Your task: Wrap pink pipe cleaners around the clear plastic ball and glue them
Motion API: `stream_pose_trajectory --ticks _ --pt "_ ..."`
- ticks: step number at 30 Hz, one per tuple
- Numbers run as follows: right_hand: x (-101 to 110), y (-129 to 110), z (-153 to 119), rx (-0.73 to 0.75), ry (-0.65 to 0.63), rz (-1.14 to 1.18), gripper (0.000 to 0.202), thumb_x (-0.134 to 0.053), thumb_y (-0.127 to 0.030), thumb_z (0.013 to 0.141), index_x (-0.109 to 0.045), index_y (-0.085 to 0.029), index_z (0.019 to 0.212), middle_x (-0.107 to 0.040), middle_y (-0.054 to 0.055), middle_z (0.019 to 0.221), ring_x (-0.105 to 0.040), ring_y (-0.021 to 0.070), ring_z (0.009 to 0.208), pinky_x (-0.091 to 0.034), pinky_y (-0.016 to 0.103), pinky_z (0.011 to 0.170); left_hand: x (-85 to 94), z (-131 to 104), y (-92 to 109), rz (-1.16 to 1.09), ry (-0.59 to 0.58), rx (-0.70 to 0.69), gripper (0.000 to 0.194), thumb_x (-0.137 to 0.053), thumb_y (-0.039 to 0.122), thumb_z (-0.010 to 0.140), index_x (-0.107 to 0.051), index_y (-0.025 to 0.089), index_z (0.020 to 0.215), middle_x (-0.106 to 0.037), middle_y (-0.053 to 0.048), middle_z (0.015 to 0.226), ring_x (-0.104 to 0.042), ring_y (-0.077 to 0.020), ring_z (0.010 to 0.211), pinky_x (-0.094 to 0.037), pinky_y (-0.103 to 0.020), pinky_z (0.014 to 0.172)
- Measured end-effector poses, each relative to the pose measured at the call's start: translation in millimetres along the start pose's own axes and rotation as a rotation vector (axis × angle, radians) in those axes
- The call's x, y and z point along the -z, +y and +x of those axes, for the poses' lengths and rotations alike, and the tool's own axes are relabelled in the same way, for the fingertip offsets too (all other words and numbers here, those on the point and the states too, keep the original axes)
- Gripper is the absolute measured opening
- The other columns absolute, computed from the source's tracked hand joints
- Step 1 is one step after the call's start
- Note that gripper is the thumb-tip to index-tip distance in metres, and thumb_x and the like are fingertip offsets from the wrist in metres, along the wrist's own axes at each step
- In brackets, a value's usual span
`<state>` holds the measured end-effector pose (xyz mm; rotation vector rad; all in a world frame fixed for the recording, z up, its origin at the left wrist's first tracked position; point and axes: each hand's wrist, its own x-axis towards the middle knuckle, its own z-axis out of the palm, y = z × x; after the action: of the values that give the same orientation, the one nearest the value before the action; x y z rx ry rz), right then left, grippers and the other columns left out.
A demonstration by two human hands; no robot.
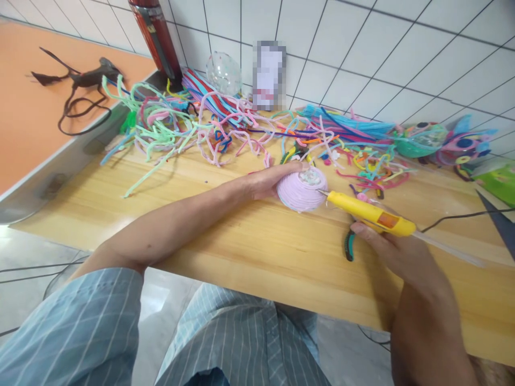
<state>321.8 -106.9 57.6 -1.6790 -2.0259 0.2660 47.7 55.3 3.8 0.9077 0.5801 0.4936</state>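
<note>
My left hand (269, 181) is closed round the far left side of a ball wrapped in pale purple pipe cleaner (301, 195). A patch at the ball's top is unwrapped and looks clear or whitish. In my right hand (386, 247) is a yellow hot glue gun (362, 210), gripped by its handle, with a clear glue stick (448, 249) poking out of the back. The gun's metal nozzle points left and meets the ball's right side, at the edge of the wrapping. Pliers with black and teal handles (349, 245) lie on the table just left of my right hand.
Loose pipe cleaners (164, 126) are heaped along the wall, with bundles of blue ones (350, 126) behind. A clear plastic ball (223, 74), a phone (269, 75) and a red thermos (156, 40) stand at the back. Decorated balls (422, 140) sit far right. The gun's black cord (462, 215) runs right.
</note>
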Motion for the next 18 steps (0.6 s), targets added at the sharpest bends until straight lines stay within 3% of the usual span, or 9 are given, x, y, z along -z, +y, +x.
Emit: stream_pose_trajectory --ticks 6,13,18 --pt "2.4 -7.5 3.1 -0.006 -0.031 0.042 0.022 -0.064 -0.053 0.090 -0.072 -0.036 0.080 -0.075 0.000 0.080 -0.073 0.0276 0.075 -0.065 0.046 0.085 2.8 2.9 -2.7 0.003 0.001 -0.024 0.055 -0.084 0.063 0.076 -0.077 0.021 0.111 -0.085 -0.008 0.110 -0.079 -0.0249 0.094 -0.063 -0.037 0.089" --pt "3.7 -3.0 1.7 -0.031 -0.052 0.086 0.027 -0.065 -0.054 0.090 -0.067 -0.033 0.073 -0.072 -0.002 0.072 -0.070 0.0260 0.063 -0.061 0.043 0.063 2.3 3.8 -3.0 -0.010 0.006 -0.016 0.052 -0.085 0.062 0.076 -0.077 0.022 0.109 -0.085 -0.007 0.107 -0.079 -0.0240 0.092 -0.063 -0.037 0.091" --pt "9.7 0.0 0.7 -0.091 -0.089 0.102 0.032 -0.066 -0.059 0.088 -0.072 -0.032 0.072 -0.076 0.001 0.075 -0.074 0.0288 0.070 -0.062 0.044 0.066 2.4 5.0 -3.2 -0.024 0.025 -0.012 0.056 -0.088 0.063 0.073 -0.077 0.021 0.109 -0.085 -0.007 0.102 -0.079 -0.0236 0.090 -0.063 -0.035 0.086"
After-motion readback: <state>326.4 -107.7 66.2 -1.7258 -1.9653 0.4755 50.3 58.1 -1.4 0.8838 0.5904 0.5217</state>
